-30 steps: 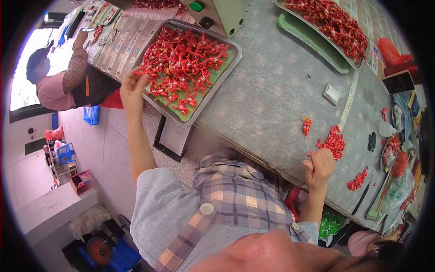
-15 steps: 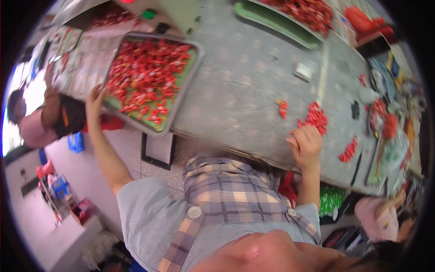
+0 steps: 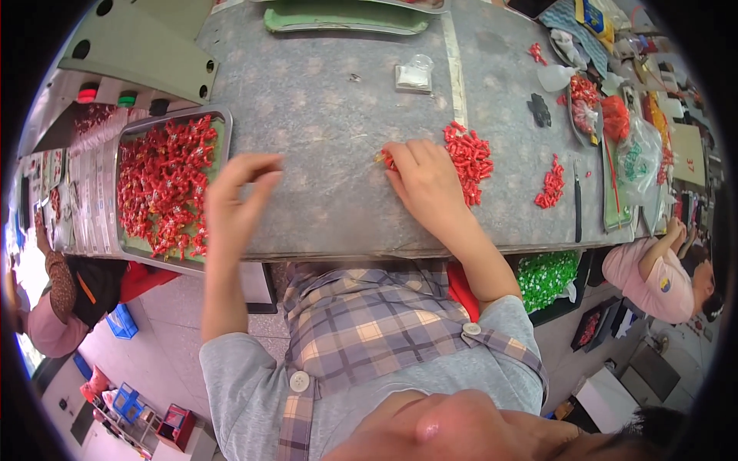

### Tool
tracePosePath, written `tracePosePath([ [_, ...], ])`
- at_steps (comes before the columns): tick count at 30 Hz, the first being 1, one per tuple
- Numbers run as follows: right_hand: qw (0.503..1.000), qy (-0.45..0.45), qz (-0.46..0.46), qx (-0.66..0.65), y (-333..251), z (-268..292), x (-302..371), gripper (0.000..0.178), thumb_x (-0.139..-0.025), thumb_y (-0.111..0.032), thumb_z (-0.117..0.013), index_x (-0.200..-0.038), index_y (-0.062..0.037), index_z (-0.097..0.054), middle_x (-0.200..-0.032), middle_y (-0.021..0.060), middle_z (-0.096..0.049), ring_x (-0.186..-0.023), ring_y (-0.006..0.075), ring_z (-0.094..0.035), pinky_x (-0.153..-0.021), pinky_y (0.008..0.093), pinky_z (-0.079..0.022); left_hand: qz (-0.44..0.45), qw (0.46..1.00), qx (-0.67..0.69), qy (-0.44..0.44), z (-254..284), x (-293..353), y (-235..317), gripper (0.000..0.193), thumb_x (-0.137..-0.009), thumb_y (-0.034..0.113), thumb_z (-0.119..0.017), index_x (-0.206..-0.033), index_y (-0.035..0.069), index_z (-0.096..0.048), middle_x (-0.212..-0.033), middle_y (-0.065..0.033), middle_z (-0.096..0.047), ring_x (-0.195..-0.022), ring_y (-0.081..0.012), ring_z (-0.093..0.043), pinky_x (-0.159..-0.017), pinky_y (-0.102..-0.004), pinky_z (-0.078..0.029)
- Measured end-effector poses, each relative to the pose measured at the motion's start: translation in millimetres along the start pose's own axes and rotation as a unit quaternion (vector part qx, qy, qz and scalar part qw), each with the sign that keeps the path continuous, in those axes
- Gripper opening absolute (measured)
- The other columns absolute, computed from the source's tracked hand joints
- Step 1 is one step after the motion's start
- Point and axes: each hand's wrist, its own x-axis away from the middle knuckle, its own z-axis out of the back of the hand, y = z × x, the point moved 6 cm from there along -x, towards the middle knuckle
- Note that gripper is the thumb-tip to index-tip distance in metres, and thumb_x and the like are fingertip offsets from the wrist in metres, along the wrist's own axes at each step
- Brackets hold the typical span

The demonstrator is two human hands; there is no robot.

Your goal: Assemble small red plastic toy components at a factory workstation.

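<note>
My left hand hovers by the right rim of a metal tray, thumb and fingers apart with nothing between them. Small red plastic-looking pieces, some with yellow bits, fill that tray. On the grey tabletop my right hand bends its fingers over a few similar red pieces; a red and yellow end sticks out at its left, the rest is hidden. Right beside this hand lies a heap of red pieces. A smaller heap is farther right.
A white square block and a green-lined tray are toward the back. At right are a black-handled tool, a dark lump and a plastic bag. A machine housing overhangs the left tray. People sit on both sides.
The view has turned and shifted. My left hand has left the tray's near edge and come in over the table. My right hand has gone from the heap to the few pieces left of it.
</note>
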Motion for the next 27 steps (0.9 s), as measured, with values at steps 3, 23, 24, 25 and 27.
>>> tracePosePath([
  [3, 0.995, -0.011, 0.067, -0.070, -26, 16, 7, 0.034, -0.068, -0.008, -0.067, -0.099, -0.0033, -0.055, -0.078, 0.0083, -0.054, -0.074, 0.0256, -0.053, -0.066, 0.0364, -0.041, 0.050, 0.987, 0.084, -0.124, -59, -9, 28, 0.024, -0.077, 0.001, -0.062, -0.101, 0.002, -0.063, -0.089, -0.0074, -0.062, -0.082, -0.0129, -0.059, -0.070, -0.0244, -0.047],
  [23, 0.993, 0.006, -0.072, 0.098, 18, 35, 11, 0.017, -0.069, -0.012, -0.070, -0.080, -0.0066, -0.059, -0.079, 0.0045, -0.052, -0.079, 0.0232, -0.051, -0.069, 0.0359, -0.037, 0.223, 0.858, 0.443, -0.133, -120, 2, 9, 0.019, -0.084, 0.010, -0.062, -0.100, 0.005, -0.054, -0.095, -0.0091, -0.064, -0.094, -0.0155, -0.060, -0.078, -0.0276, -0.047],
  [24, 0.996, 0.004, -0.084, -0.024, 16, 37, 12, 0.015, -0.070, -0.010, -0.069, -0.080, -0.0062, -0.058, -0.079, 0.0056, -0.055, -0.077, 0.0239, -0.053, -0.067, 0.0356, -0.040, 0.222, 0.853, 0.453, -0.134, -121, 4, 9, 0.020, -0.083, 0.009, -0.062, -0.101, 0.005, -0.054, -0.095, -0.0088, -0.063, -0.093, -0.0157, -0.059, -0.078, -0.0283, -0.047],
  [25, 0.985, 0.001, -0.095, -0.144, 13, 38, 14, 0.014, -0.071, -0.009, -0.067, -0.080, -0.0058, -0.057, -0.080, 0.0068, -0.057, -0.076, 0.0245, -0.055, -0.065, 0.0353, -0.042, 0.222, 0.853, 0.453, -0.133, -122, 5, 8, 0.020, -0.083, 0.009, -0.062, -0.101, 0.005, -0.054, -0.095, -0.0088, -0.063, -0.093, -0.0157, -0.059, -0.078, -0.0283, -0.047],
  [27, 0.977, 0.006, -0.099, -0.191, 1, 40, 17, 0.013, -0.072, -0.006, -0.066, -0.081, -0.0053, -0.057, -0.077, 0.0072, -0.058, -0.072, 0.0244, -0.056, -0.062, 0.0345, -0.043, 0.221, 0.846, 0.466, -0.136, -124, 6, 8, 0.023, -0.081, 0.007, -0.065, -0.101, 0.005, -0.054, -0.096, -0.0077, -0.062, -0.091, -0.0150, -0.059, -0.078, -0.0282, -0.048],
])
